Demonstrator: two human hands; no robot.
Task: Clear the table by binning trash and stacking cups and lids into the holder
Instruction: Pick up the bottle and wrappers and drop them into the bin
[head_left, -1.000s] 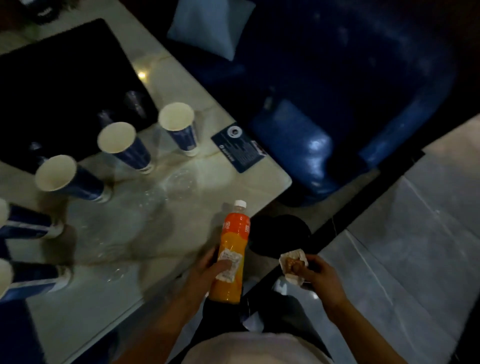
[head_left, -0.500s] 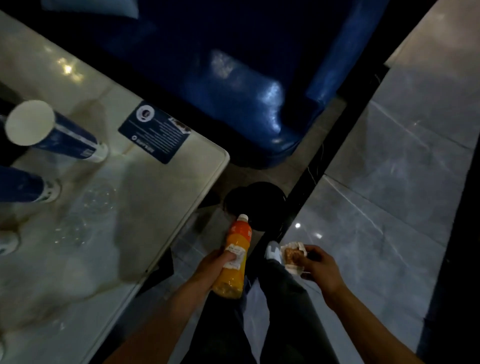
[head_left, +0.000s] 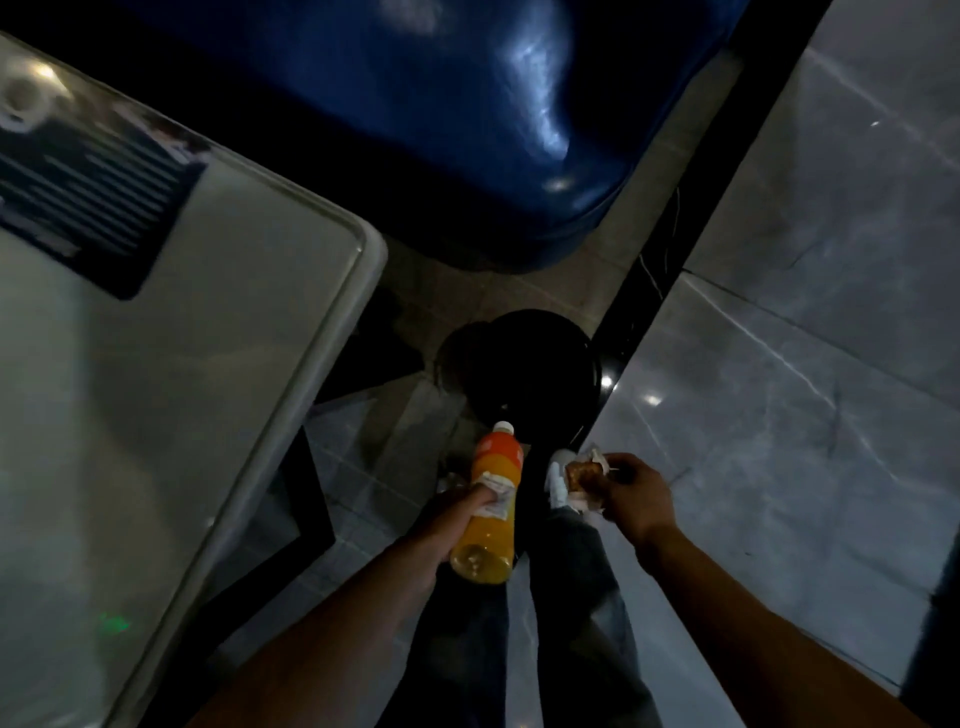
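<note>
My left hand (head_left: 457, 512) grips an orange drink bottle (head_left: 491, 512) with a white cap, together with a small white scrap of paper pressed against its side. The bottle points cap-first toward a round black bin (head_left: 524, 374) on the floor just ahead. My right hand (head_left: 631, 493) holds a crumpled white wrapper (head_left: 579, 480) with a brownish bit of food in it, level with the bottle and to the right of the bin's near edge. No cups or lids are in view.
The pale table (head_left: 171, 395) fills the left side, its rounded corner near the bin, with a dark blue card (head_left: 93, 208) on it. A glossy blue armchair (head_left: 467, 104) stands beyond the bin. Grey floor tiles (head_left: 779, 364) spread right. My legs are below.
The view has swung right and down, away from the cups on the table. Both hands with bottle and wrapper have moved off the table edge toward the black bin.
</note>
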